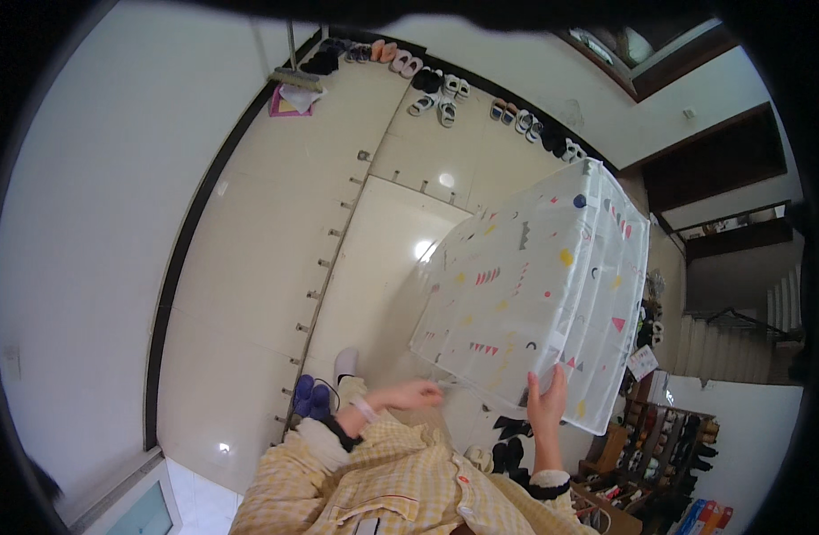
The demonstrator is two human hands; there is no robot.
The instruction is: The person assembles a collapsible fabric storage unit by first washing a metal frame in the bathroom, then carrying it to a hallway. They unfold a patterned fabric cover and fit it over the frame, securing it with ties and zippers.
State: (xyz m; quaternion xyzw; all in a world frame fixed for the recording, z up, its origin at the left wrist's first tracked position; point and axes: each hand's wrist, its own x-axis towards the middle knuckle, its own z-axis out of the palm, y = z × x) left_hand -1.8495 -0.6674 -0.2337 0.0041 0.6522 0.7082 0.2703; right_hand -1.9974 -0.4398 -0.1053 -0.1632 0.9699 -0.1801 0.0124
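One white translucent fabric cover with coloured triangle print, draped over a box frame. Right hand clamped on its lower edge; left hand pinched closed at the near corner. Beyond the grip: glossy cream tile floor, one row of shoes along a white wall.

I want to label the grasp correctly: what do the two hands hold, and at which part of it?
Both hold the white patterned cover. The right hand grips its lower near edge, fingers on the outside. The left hand pinches the same edge further left.
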